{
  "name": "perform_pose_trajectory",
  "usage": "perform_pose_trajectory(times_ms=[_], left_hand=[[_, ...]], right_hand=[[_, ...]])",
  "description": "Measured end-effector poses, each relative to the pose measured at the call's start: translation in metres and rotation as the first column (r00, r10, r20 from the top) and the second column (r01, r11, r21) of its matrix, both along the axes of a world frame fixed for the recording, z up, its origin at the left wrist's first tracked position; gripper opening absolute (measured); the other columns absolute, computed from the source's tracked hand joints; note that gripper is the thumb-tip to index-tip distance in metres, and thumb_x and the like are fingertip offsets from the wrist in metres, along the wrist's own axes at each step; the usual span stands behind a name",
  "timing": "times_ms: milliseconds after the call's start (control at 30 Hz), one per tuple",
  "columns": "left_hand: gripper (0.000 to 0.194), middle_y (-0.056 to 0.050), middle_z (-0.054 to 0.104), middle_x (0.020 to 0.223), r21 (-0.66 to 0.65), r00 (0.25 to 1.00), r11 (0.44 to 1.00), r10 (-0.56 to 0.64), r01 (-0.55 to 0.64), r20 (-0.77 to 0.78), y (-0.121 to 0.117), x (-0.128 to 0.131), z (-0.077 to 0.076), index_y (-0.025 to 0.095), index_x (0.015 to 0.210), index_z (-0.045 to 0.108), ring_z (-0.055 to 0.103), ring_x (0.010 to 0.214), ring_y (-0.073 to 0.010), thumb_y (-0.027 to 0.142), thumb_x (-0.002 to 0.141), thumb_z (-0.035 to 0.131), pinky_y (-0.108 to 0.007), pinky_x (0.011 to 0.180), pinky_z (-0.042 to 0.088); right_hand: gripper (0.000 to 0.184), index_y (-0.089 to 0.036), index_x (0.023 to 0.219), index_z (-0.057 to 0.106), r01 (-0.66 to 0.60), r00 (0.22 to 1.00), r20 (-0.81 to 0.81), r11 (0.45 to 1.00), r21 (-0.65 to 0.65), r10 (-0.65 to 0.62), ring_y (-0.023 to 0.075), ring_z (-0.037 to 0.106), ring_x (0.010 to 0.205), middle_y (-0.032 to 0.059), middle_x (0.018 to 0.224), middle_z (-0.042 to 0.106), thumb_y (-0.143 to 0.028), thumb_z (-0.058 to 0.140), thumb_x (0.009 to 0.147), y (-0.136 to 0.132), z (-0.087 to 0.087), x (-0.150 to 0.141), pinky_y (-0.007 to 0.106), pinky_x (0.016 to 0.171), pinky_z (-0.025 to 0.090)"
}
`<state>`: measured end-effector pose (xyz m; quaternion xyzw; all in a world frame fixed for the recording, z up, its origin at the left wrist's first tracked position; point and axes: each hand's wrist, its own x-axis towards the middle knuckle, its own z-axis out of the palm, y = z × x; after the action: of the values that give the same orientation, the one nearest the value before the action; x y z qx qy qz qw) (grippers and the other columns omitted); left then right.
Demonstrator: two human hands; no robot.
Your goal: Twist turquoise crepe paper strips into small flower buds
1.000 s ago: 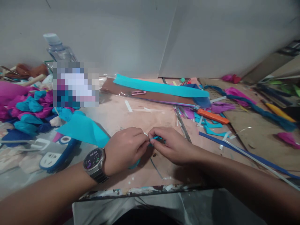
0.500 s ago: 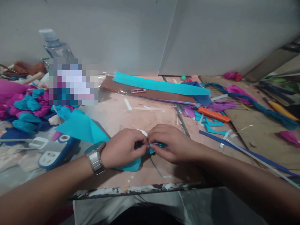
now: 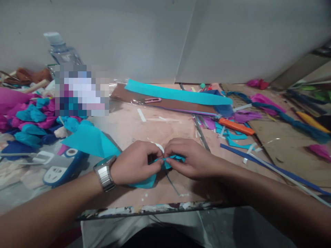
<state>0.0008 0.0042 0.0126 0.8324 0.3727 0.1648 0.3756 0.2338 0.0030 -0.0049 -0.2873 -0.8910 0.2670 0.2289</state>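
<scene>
My left hand point(image 3: 141, 162), with a metal watch on its wrist, pinches a strip of turquoise crepe paper point(image 3: 166, 164) between thumb and fingers. Right beside it, my right hand point(image 3: 190, 158) pinches the same strip, its thumb close to the left thumb. The paper between them looks gathered. More turquoise paper point(image 3: 146, 182) lies under my left hand, and a wide piece point(image 3: 90, 140) spreads out to the left of the wrist. A white curved thing point(image 3: 158, 146), partly hidden, shows just behind the fingertips. A thin dark line point(image 3: 172, 184) runs on the board below the hands.
Crumpled pink and turquoise paper point(image 3: 31, 113) is heaped at left, by a power strip point(image 3: 62, 172) and a plastic bottle point(image 3: 63, 51). Behind the hands lie packaged paper strips point(image 3: 170, 93) and small pink snips point(image 3: 152, 100). An orange cutter point(image 3: 236, 126) and a blue strip point(image 3: 274, 168) lie right.
Both hands stay in nearly the same place. Slightly more of the turquoise strip shows between the thumbs and under the right fingers.
</scene>
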Motion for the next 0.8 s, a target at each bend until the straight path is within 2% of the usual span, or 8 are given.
perform_pose_trajectory(times_ms=[200, 367, 433, 533, 567, 633, 700, 800], left_hand=[[0.02, 0.003, 0.064, 0.069, -0.022, 0.998, 1.0, 0.01, -0.008, 0.062, -0.001, -0.001, -0.002, 0.017, 0.072, 0.063, 0.056, 0.067, -0.0119, 0.019, 0.091, 0.06, -0.026, 0.065, 0.04], [0.014, 0.002, 0.065, 0.073, 0.18, 0.998, 0.984, -0.007, -0.004, 0.058, -0.003, 0.0, -0.002, 0.017, 0.074, 0.065, 0.059, 0.069, -0.0129, 0.018, 0.088, 0.066, -0.026, 0.067, 0.042], [0.014, -0.001, 0.067, 0.076, 0.337, 0.998, 0.94, -0.06, 0.051, 0.017, -0.003, 0.0, -0.005, 0.016, 0.078, 0.068, 0.061, 0.073, -0.0151, 0.02, 0.091, 0.064, -0.028, 0.068, 0.043], [0.02, -0.004, 0.068, 0.079, 0.569, 0.991, 0.812, -0.114, 0.133, -0.07, -0.003, 0.0, -0.011, 0.015, 0.08, 0.07, 0.063, 0.076, -0.0184, 0.019, 0.095, 0.058, -0.03, 0.066, 0.043], [0.021, -0.004, 0.068, 0.079, 0.614, 0.989, 0.776, -0.116, 0.149, -0.093, -0.004, 0.0, -0.013, 0.015, 0.079, 0.07, 0.063, 0.075, -0.0188, 0.018, 0.095, 0.056, -0.031, 0.065, 0.043], [0.023, -0.005, 0.068, 0.079, 0.642, 0.985, 0.748, -0.111, 0.169, -0.13, -0.005, 0.001, -0.015, 0.015, 0.078, 0.069, 0.063, 0.075, -0.0192, 0.017, 0.095, 0.055, -0.031, 0.064, 0.042], [0.021, -0.005, 0.067, 0.08, 0.609, 0.982, 0.772, -0.106, 0.182, -0.159, -0.006, 0.001, -0.014, 0.015, 0.081, 0.07, 0.063, 0.077, -0.02, 0.018, 0.096, 0.054, -0.032, 0.066, 0.044], [0.018, -0.005, 0.068, 0.084, 0.466, 0.98, 0.867, -0.107, 0.175, -0.17, -0.006, 0.001, -0.009, 0.015, 0.089, 0.07, 0.064, 0.081, -0.0213, 0.022, 0.096, 0.055, -0.032, 0.07, 0.046]], right_hand=[[0.01, -0.02, 0.099, 0.068, -0.026, 0.998, -0.055, 0.989, 0.142, 0.034, 0.0199, 0.067, 0.088, 0.0064, 0.093, 0.074, -0.022, 0.058, 0.098, 0.002, -0.003, -0.001, 0.035, 0.083, 0.052], [0.009, -0.02, 0.098, 0.068, -0.008, 0.999, -0.051, 0.999, 0.035, 0.01, 0.0187, 0.067, 0.088, 0.0055, 0.092, 0.073, -0.022, 0.058, 0.098, 0.0, -0.001, -0.001, 0.032, 0.082, 0.052], [0.009, -0.02, 0.096, 0.067, 0.001, 0.999, -0.042, 0.999, -0.037, -0.003, 0.0177, 0.066, 0.086, 0.0044, 0.09, 0.072, -0.021, 0.059, 0.098, -0.001, -0.001, -0.001, 0.03, 0.08, 0.051], [0.009, -0.019, 0.093, 0.067, -0.007, 0.999, -0.046, 0.993, -0.12, 0.002, 0.0164, 0.065, 0.084, 0.0029, 0.088, 0.071, -0.018, 0.058, 0.097, 0.0, 0.0, -0.001, 0.029, 0.08, 0.049], [0.01, -0.019, 0.093, 0.067, -0.011, 0.999, -0.053, 0.99, -0.14, 0.004, 0.016, 0.064, 0.083, 0.0024, 0.087, 0.07, -0.017, 0.058, 0.096, 0.0, 0.0, -0.001, 0.029, 0.08, 0.049], [0.01, -0.018, 0.091, 0.067, -0.019, 0.998, -0.064, 0.985, -0.173, 0.008, 0.0152, 0.063, 0.082, 0.0017, 0.085, 0.069, -0.014, 0.059, 0.094, 0.001, 0.0, -0.002, 0.028, 0.079, 0.048], [0.01, -0.018, 0.088, 0.067, -0.021, 0.998, -0.066, 0.983, -0.184, 0.009, 0.0148, 0.062, 0.08, 0.0011, 0.083, 0.068, -0.013, 0.059, 0.092, 0.002, 0.0, -0.003, 0.028, 0.078, 0.047], [0.009, -0.017, 0.087, 0.067, -0.01, 0.999, -0.053, 0.983, -0.184, 0.0, 0.0149, 0.061, 0.08, 0.0011, 0.082, 0.067, -0.013, 0.06, 0.091, 0.003, 0.0, -0.002, 0.028, 0.077, 0.046]])
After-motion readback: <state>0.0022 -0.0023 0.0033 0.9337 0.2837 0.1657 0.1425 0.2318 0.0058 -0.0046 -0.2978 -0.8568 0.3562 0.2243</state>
